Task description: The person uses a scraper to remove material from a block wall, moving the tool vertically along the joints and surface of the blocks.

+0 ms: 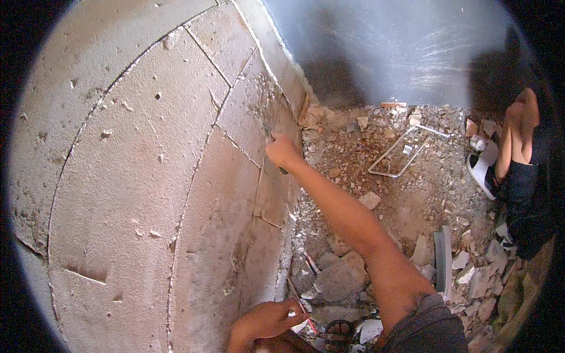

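My right arm reaches up from the lower right to the block wall (141,153). At the wall's far end, my right hand (282,152) is closed around a small hand tool with a dark handle (284,171). Its working end points at the wall above the knuckles, too small to tell its kind. Rough, pitted mortar (263,97) shows just beyond it. My left hand (269,320) is low at the bottom edge, close to the wall, with thumb and fingers apart. A thin red-and-white stick (310,322) shows beside its fingertips; I see no grip on it.
Broken rubble (341,276) covers the floor. On it lie a bent pale metal frame (385,174) and a grey curved strip (442,262). A dark smooth panel (388,53) stands at the back. At the far right are another person's bare limbs (518,132) and a white shoe (481,176).
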`<action>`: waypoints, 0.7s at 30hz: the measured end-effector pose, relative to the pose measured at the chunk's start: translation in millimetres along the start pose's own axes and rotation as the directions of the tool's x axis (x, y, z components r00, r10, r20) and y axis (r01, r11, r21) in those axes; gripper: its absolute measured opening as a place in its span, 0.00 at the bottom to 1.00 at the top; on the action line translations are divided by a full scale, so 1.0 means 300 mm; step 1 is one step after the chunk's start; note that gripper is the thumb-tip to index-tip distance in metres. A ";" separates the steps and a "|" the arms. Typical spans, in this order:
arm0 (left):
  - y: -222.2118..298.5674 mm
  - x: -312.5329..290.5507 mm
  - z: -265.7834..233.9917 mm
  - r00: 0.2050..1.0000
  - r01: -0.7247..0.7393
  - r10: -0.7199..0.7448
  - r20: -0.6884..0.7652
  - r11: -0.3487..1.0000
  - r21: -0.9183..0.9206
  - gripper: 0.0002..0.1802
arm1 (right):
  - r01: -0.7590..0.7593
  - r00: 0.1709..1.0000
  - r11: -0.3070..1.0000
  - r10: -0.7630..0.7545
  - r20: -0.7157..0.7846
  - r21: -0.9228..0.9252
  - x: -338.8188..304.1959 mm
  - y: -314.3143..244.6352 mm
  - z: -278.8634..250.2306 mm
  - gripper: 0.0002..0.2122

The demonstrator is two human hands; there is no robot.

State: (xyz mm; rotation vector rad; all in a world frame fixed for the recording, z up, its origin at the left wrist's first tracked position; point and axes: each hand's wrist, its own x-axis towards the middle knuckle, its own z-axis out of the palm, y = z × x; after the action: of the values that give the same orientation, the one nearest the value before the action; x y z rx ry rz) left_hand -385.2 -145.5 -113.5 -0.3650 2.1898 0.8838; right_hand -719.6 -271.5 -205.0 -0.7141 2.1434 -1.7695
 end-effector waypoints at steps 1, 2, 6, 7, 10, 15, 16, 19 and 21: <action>0.002 -0.005 -0.008 1.000 0.022 -0.022 0.016 1.000 0.003 0.23 | -0.046 0.998 0.999 0.046 0.041 0.005 -0.010 -0.029 -0.016 0.14; 0.006 -0.006 -0.012 0.999 0.038 -0.038 0.037 0.999 0.010 0.23 | -0.095 0.993 0.995 0.094 0.075 0.005 -0.016 -0.043 -0.043 0.13; -0.029 0.001 0.009 0.998 0.054 -0.054 0.008 0.998 0.017 0.22 | 0.119 0.942 0.984 -0.154 0.298 0.133 0.016 -0.056 -0.102 0.11; -0.028 0.002 0.007 0.998 0.065 -0.065 0.017 0.998 0.020 0.22 | 0.079 0.943 0.978 -0.136 0.304 0.193 0.012 -0.082 -0.117 0.11; -0.023 -0.003 0.000 0.996 0.085 -0.086 0.020 0.996 0.034 0.22 | 0.016 0.940 0.959 -0.111 0.323 0.284 -0.063 -0.205 -0.172 0.08; -0.026 0.009 0.012 0.993 0.110 -0.113 0.039 0.992 0.053 0.21 | 0.504 0.791 0.862 -0.433 0.432 -0.060 -0.043 -0.236 -0.146 0.05; -0.037 0.012 0.022 0.993 0.107 -0.109 0.038 0.993 0.045 0.21 | 0.616 0.744 0.775 -0.515 0.426 -0.139 -0.028 -0.224 -0.116 0.05; -0.042 0.018 0.027 0.997 0.070 -0.071 0.036 0.997 0.037 0.20 | 0.561 0.739 0.822 -0.550 0.389 0.095 -0.041 -0.194 -0.127 0.04; -0.049 0.008 0.015 0.997 0.071 -0.073 0.024 0.997 0.043 0.20 | 0.350 0.827 0.886 -0.444 0.345 0.303 -0.061 -0.211 -0.105 0.04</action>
State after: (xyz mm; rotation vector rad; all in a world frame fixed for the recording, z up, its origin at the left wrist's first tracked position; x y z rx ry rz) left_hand -377.2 -153.1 -124.4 -0.4076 2.1548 0.7978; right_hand -707.4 -243.8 -138.4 -1.4108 1.5606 -1.8106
